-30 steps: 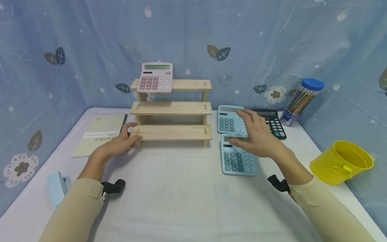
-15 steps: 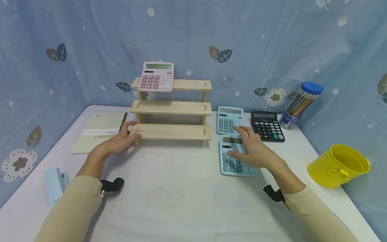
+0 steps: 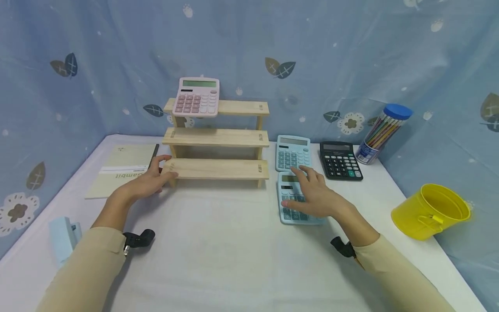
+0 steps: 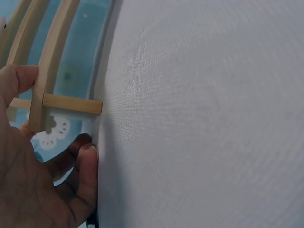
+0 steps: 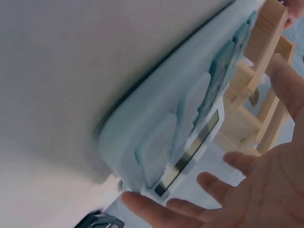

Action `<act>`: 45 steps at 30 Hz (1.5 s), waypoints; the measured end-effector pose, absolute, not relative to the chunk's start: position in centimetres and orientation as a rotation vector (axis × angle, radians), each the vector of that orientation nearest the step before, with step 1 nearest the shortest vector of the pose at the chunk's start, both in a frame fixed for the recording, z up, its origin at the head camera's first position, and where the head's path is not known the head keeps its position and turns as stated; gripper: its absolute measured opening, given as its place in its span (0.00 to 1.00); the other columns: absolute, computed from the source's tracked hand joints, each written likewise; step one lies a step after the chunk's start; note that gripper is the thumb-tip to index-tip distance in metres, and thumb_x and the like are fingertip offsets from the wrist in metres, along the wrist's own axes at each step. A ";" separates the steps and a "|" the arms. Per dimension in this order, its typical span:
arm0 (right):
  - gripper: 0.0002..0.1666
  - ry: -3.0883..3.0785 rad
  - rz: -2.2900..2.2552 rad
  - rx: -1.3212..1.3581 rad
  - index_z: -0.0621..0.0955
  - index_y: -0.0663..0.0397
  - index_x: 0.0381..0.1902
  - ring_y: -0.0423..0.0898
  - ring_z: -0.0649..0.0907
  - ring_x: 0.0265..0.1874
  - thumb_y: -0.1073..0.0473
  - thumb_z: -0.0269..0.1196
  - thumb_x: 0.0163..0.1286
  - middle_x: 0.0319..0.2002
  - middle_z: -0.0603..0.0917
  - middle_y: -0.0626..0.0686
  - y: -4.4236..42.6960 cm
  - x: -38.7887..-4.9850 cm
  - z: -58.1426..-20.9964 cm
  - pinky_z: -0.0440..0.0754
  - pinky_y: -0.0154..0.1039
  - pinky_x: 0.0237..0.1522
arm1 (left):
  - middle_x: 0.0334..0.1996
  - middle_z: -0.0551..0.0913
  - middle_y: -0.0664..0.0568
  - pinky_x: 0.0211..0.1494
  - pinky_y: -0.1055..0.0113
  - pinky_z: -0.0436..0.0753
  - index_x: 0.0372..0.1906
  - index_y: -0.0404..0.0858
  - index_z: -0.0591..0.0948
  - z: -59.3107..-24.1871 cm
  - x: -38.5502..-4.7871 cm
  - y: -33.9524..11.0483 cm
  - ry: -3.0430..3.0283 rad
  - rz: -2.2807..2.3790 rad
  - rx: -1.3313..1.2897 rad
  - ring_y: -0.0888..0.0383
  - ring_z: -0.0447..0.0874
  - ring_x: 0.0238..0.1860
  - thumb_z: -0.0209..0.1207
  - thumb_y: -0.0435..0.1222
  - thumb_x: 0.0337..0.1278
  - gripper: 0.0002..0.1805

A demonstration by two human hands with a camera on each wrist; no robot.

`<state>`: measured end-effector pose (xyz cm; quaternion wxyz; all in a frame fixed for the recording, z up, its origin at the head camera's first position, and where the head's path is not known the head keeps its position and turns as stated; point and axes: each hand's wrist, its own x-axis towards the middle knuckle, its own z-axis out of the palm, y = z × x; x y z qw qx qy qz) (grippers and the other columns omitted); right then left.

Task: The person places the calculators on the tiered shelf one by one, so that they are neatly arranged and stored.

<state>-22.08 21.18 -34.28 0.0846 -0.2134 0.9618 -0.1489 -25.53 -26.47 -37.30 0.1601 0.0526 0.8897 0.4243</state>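
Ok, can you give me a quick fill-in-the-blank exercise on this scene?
The wooden rack has a ____ calculator on its top shelf.
The left hand holds the bottom shelf by its ____ end.
The flat-lying calculator under the right hand is pale ____.
The bucket on the far right is ____.

Missing words: pink; left; blue; yellow.

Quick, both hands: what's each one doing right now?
Left hand: closed, pinching the left end of the wooden rack's bottom shelf.
Right hand: open, fingers spread over the nearer blue calculator, not gripping it.
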 end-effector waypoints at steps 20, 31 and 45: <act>0.72 2.813 -0.347 -0.537 0.38 0.51 0.83 0.81 0.37 0.75 0.34 0.71 0.61 0.81 0.36 0.69 20.2 -22.0 -35.2 0.54 0.84 0.62 | 0.67 0.60 0.31 0.55 0.50 0.76 0.81 0.48 0.33 -37.1 -25.5 -26.8 2.559 1.190 0.121 0.41 0.68 0.60 0.48 0.57 0.76 0.47; 0.80 2.818 -0.362 -0.488 0.35 0.52 0.83 0.88 0.58 0.67 0.30 0.74 0.54 0.79 0.36 0.73 22.0 -21.9 -35.3 0.70 0.79 0.54 | 0.69 0.60 0.31 0.51 0.59 0.74 0.82 0.53 0.35 -37.1 -25.5 -26.8 2.561 1.163 0.086 0.43 0.73 0.57 0.50 0.59 0.74 0.48; 0.81 2.970 -0.391 -0.519 0.40 0.46 0.83 0.78 0.67 0.63 0.40 0.80 0.44 0.80 0.45 0.66 22.7 -21.8 -35.2 0.72 0.73 0.46 | 0.65 0.63 0.34 0.49 0.60 0.73 0.82 0.50 0.36 -37.4 -25.6 -27.0 2.566 1.173 0.095 0.45 0.73 0.54 0.51 0.59 0.74 0.48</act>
